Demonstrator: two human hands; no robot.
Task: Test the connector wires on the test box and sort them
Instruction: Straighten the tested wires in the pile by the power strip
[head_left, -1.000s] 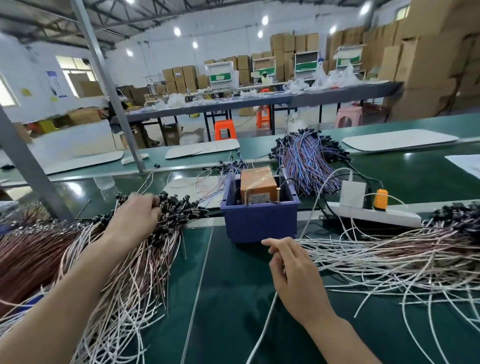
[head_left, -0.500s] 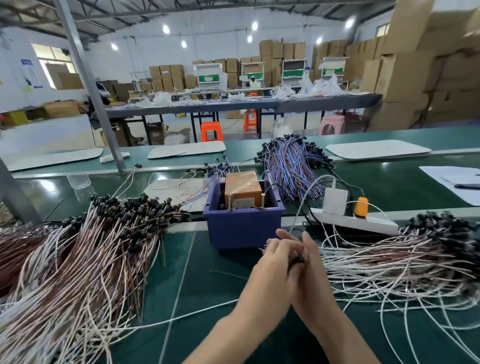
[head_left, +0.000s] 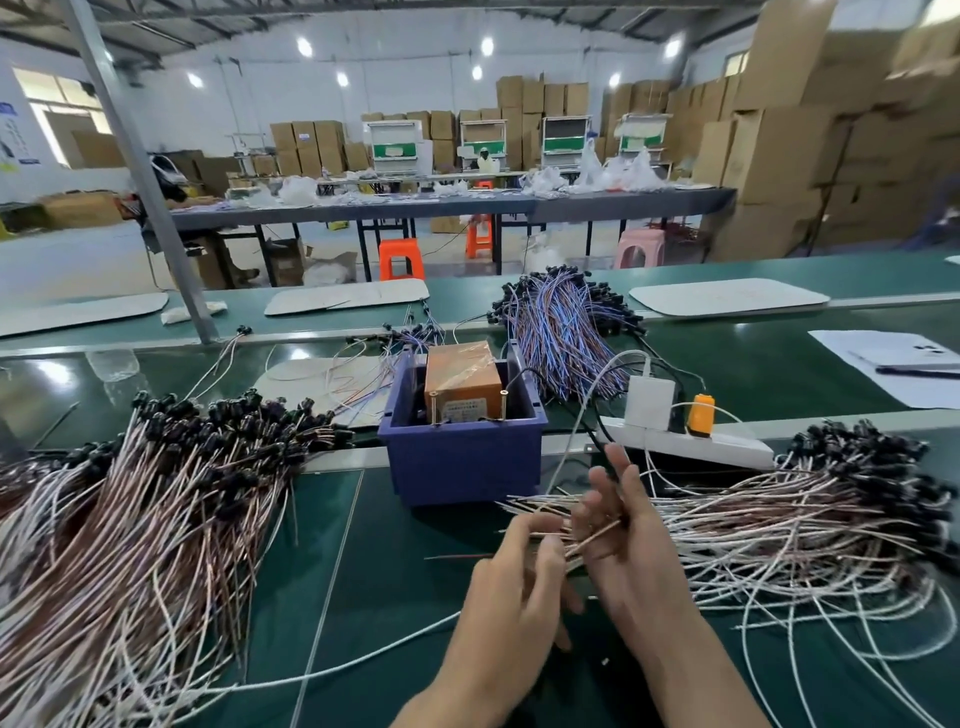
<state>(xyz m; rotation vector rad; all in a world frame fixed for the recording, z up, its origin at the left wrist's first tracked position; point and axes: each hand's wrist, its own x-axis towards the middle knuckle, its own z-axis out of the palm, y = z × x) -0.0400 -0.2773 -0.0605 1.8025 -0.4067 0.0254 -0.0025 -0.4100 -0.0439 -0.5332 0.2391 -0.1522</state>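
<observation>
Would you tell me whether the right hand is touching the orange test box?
Apart. Head view shows the wall of the blue bin between the right hand and orange test box.

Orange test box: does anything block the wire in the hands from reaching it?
Only the blue bin's front wall lies between the wire and the test box; its two brass posts show above the rim.

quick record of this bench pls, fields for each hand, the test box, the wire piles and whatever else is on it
left hand: pinches a thin wire in front of the bin
right hand: fingers mostly straight, against the same wire
test box: orange, inside the blue bin, untouched
left pile: wires with black connectors
right pile: similar wires, beside the right hand
far bundle: blue-purple wires behind the bin
power strip: white, right of the bin
</observation>
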